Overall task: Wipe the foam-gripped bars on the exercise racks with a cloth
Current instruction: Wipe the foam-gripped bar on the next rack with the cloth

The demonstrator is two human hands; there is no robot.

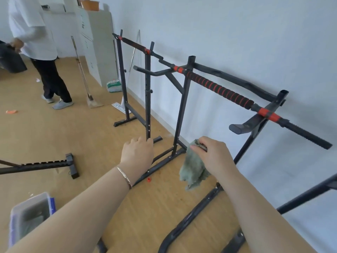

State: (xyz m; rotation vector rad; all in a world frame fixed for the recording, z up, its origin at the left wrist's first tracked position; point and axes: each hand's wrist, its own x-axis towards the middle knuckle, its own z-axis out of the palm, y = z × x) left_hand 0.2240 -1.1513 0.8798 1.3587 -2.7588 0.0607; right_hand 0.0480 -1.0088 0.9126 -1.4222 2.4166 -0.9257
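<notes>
A black bar with a black-and-red spiral foam grip (221, 90) lies across the near black rack (180, 110) by the white wall. A second foam-gripped bar (134, 45) rests on the far rack (121, 77). My right hand (212, 152) is shut on a grey-green cloth (193, 167) that hangs down from it, well below the near bar. My left hand (137, 154), with a thin bracelet on the wrist, hovers in front of an upright post, fingers loosely curled and holding nothing.
A clear plastic tub (29, 214) stands on the wooden floor at lower left. A black bench frame (45, 166) lies at left. Further back a person (40, 50) in a white top stands near a mop (83, 75) and grey cabinets (98, 44).
</notes>
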